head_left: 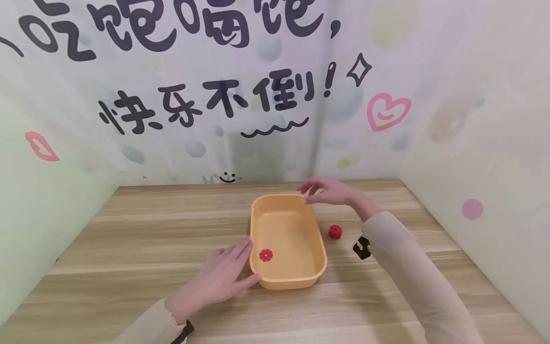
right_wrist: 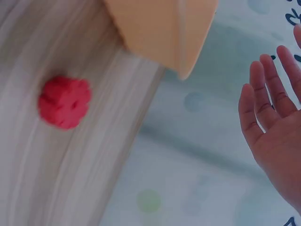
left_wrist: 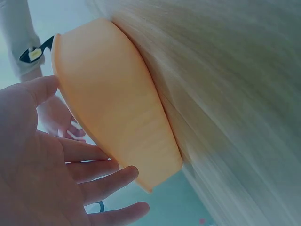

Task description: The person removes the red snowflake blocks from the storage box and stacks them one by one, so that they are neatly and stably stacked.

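A shallow yellow-orange plastic bin (head_left: 283, 284) sits on the wooden table, and a red notched, flower-shaped disc (head_left: 266, 255) lies inside near its left front. My left hand (head_left: 221, 274) touches the bin's left rim with extended fingers, its thumb at the front left corner. In the left wrist view, those fingers lie against the rim of the bin (left_wrist: 103, 94). My right hand (head_left: 328, 191), fingers loosely bent, is at the bin's far right corner and holds nothing; whether it touches the rim I cannot tell. Right of the bin stands a small red notched piece, seemingly stacked discs (head_left: 335, 232).
A patterned curtain (head_left: 275, 143) with large dark writing hangs behind the table's back edge. Pale walls (head_left: 481, 143) close in the right and left sides. Wood-grain tabletop (head_left: 150, 229) extends around the bin.
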Tool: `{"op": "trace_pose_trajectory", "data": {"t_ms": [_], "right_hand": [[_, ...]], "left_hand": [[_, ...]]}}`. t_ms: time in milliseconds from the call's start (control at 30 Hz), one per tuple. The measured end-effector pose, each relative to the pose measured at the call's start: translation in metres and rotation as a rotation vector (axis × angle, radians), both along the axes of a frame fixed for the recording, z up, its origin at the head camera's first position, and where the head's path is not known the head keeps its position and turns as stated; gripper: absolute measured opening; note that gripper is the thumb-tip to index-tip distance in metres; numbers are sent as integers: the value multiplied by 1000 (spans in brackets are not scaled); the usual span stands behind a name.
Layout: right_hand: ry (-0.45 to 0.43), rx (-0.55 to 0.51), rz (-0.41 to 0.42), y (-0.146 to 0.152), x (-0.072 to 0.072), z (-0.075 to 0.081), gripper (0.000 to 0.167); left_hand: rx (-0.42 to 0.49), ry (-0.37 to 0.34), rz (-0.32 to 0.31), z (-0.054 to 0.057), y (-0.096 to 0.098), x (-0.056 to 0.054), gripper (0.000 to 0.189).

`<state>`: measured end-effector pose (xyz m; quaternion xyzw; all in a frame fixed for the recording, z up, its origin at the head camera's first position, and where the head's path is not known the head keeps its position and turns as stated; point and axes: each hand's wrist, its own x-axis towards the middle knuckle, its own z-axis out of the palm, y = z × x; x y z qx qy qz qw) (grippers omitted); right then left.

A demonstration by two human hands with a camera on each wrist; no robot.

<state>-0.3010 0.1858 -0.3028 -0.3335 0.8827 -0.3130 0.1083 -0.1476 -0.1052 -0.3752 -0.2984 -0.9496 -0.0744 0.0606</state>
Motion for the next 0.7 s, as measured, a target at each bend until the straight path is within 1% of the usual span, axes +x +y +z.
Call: {"op": "trace_pose_trajectory", "data": {"t_ms": [100, 167, 267, 400, 467, 533, 700], "right_hand": [[-7, 45, 18, -18, -2, 5, 38], [-1, 58, 52, -29, -4, 6, 36], [-6, 47, 117, -44, -5, 6, 34], [-81, 26, 182, -62, -5, 1, 32], [-127, 44, 197, -70, -5, -2, 32], [-173, 79, 199, -77, -5, -6, 32], [-246, 187, 195, -89, -4, -18, 34]], "left_hand": [[3, -16, 3, 1, 0, 0, 77], [7, -29, 6, 1, -1, 0, 77], [13, -44, 8, 2, -1, 0, 77], [14, -46, 4, 2, -1, 0, 77], [9, -37, 1, 2, -1, 0, 77], [4, -23, -4, 2, -1, 0, 77], [2, -14, -9, 1, -1, 0, 77]]}}
